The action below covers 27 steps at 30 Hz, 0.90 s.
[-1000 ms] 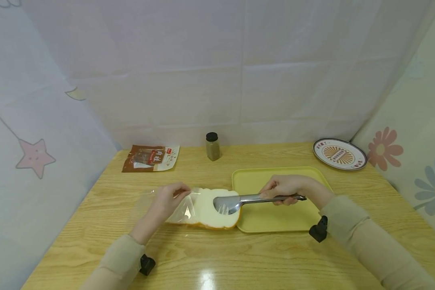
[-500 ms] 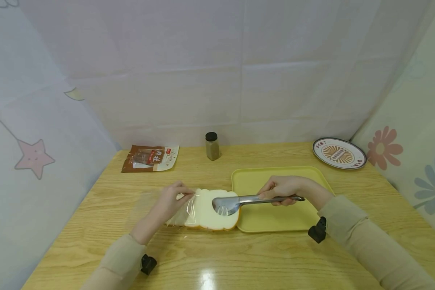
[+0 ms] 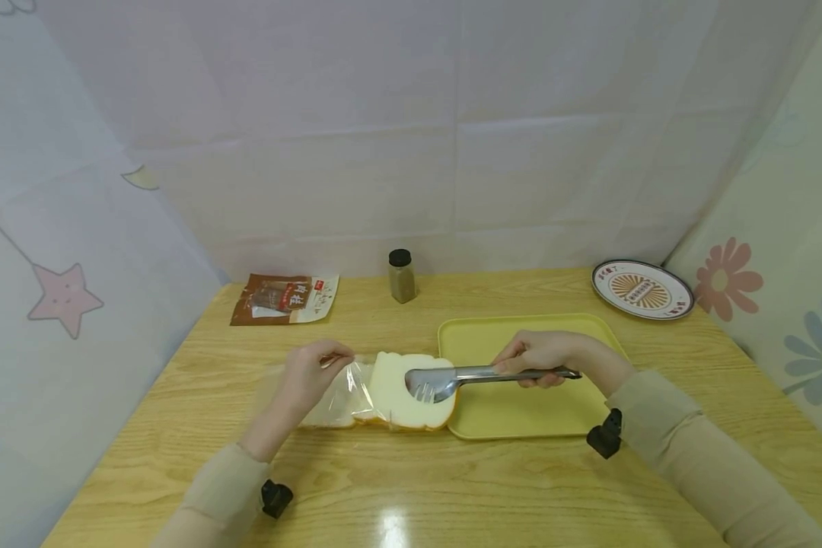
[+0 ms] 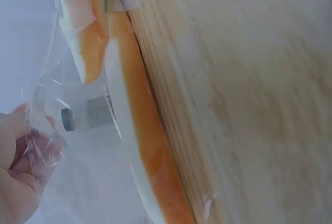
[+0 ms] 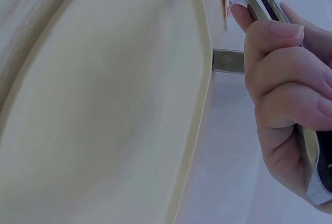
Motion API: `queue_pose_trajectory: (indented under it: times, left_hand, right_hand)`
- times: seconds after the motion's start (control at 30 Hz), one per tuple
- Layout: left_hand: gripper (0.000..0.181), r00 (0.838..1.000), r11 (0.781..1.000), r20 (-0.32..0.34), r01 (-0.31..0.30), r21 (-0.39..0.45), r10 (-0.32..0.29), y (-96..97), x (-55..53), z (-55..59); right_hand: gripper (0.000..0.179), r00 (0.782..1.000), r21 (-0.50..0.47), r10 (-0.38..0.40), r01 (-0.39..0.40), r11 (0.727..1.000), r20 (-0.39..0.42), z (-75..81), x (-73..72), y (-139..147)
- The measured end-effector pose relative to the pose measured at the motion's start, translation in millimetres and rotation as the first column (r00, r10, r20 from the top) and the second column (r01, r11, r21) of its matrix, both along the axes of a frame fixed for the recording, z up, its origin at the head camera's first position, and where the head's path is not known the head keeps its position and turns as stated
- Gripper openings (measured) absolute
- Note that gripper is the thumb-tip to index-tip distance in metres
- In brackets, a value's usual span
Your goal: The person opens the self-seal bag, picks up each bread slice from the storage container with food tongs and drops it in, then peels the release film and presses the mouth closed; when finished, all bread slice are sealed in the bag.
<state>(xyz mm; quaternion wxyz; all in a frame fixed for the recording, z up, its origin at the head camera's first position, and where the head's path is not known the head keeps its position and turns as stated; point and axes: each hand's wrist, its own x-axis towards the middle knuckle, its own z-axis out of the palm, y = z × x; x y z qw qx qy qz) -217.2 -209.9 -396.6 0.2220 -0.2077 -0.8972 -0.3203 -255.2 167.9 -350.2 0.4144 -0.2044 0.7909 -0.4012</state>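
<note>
My left hand (image 3: pixel 308 374) pinches the edge of a clear plastic bag (image 4: pixel 83 167). A slice of bread (image 3: pixel 392 387), white with an orange-brown crust, sticks out of the bag's right end. In the left wrist view a second bread slice (image 4: pixel 148 141) lies inside the bag on the table, with the first slice tilted above it. My right hand (image 3: pixel 534 358) grips metal tongs (image 3: pixel 479 374) by the handles. The tongs' head clamps the right part of the upper slice, its slotted jaw on top; the lower jaw is hidden. In the right wrist view, curled fingers (image 5: pixel 290 79) wrap the tongs.
A yellow tray (image 3: pixel 520 426) lies under my right hand, its left edge next to the bread. Farther back stand a small black-capped jar (image 3: pixel 402 278), a brown food packet (image 3: pixel 284 299) and a white patterned plate (image 3: pixel 642 291). Fabric walls border the wooden table (image 3: pixel 383 487).
My left hand has drawn back leftward with the bag edge. The clamped slice now tilts and shows more outside the bag, shifted slightly right with the tongs; the slice beneath shows more.
</note>
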Motion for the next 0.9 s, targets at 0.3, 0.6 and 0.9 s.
queue_pose_trajectory:
  times: [0.3, 0.6, 0.9]
  left_hand:
    - [0.012, 0.999, 1.000, 0.018, 0.028, 0.010, -0.028, 4.1, 0.4, -1.2]
    - [0.009, 0.995, 0.999, 0.102, 0.004, 0.037, -0.008, 2.0, 1.6, 0.1]
    - [0.010, 0.989, 0.995, 0.145, 0.006, 0.103, -0.021, -3.3, -0.7, 1.6]
  right_hand:
    - [0.032, 0.991, 0.003, 0.074, -0.074, 0.997, -0.110, 6.7, -0.9, -0.8]
    - [0.033, 0.971, -0.006, 0.125, -0.129, 0.992, -0.204, 7.4, -3.5, -0.4]
    - [0.034, 0.982, -0.063, 0.135, -0.144, 0.988, -0.131, 2.9, -13.2, 16.3]
